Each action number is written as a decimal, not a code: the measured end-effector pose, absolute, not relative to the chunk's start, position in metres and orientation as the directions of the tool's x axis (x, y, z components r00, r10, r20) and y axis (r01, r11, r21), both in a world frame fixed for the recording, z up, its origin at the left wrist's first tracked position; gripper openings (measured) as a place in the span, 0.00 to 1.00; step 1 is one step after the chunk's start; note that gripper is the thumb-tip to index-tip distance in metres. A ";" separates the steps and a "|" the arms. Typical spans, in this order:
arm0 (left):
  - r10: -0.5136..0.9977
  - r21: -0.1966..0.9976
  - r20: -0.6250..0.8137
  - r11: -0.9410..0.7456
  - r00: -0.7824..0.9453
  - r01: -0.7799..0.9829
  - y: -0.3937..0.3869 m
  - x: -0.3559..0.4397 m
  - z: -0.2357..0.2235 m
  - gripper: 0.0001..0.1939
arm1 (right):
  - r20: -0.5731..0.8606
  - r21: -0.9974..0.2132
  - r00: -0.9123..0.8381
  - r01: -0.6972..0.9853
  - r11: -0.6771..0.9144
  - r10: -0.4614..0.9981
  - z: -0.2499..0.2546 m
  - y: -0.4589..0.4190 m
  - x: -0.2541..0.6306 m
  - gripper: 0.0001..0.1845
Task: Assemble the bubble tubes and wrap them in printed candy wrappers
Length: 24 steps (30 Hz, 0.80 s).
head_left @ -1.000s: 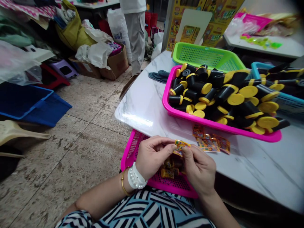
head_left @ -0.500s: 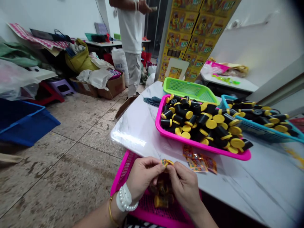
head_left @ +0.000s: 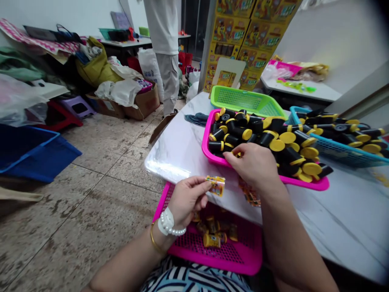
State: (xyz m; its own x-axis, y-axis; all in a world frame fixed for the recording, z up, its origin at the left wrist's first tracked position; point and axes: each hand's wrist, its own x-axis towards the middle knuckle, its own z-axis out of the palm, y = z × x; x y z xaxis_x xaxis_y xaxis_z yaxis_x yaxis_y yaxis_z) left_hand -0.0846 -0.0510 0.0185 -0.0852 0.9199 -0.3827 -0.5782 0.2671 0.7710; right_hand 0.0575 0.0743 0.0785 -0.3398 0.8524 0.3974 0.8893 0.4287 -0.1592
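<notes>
My left hand (head_left: 191, 198) pinches a small yellow printed plastic sleeve (head_left: 216, 185) between thumb and fingers, above the table's near edge. At the near rim of a pink basket (head_left: 304, 183), my right hand (head_left: 253, 164) reaches among black canisters with yellow caps (head_left: 240, 129). Its fingers are bent together, and whatever lies in them is hidden. Under my right wrist, more printed sleeves (head_left: 249, 194) lie on the table. A lower pink basket (head_left: 252, 259) in front of me holds several canisters in yellow sleeves (head_left: 212, 240).
Behind the full basket stands a green basket (head_left: 243, 97); a blue basket of canisters (head_left: 340, 148) is to the right. A dark cloth (head_left: 196, 118) lies on the white table (head_left: 170, 150). Stacked yellow boxes (head_left: 231, 32) and a standing person (head_left: 165, 52) are farther back.
My hands have parted. My right hand has moved up and forward to the basket of black canisters; my left keeps hold of the sleeve, which now shows flat. The view has shifted slightly.
</notes>
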 end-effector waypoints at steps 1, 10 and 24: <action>0.914 0.750 -0.395 0.260 -0.095 -0.608 -0.049 -0.087 0.018 0.17 | 0.446 -0.202 -0.318 0.875 0.441 0.837 0.078 0.071 0.059 0.15; 0.915 0.611 -0.401 0.229 -0.048 -0.758 -0.038 -0.079 0.018 0.13 | 0.182 -0.975 -0.190 0.089 0.201 0.965 0.059 0.002 0.090 0.16; 0.896 0.450 -0.435 0.305 0.091 -0.839 -0.033 -0.071 0.015 0.13 | 0.208 -0.816 -0.234 0.494 0.300 0.950 0.043 -0.007 0.106 0.14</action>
State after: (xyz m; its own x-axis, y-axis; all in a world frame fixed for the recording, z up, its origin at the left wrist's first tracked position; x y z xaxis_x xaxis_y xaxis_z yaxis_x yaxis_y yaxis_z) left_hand -0.0708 -0.0332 0.0150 0.0915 0.8956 -0.4353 -0.8393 0.3046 0.4503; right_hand 0.1062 -0.0069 0.0432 -0.2336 0.9499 0.2076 0.4936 0.2998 -0.8164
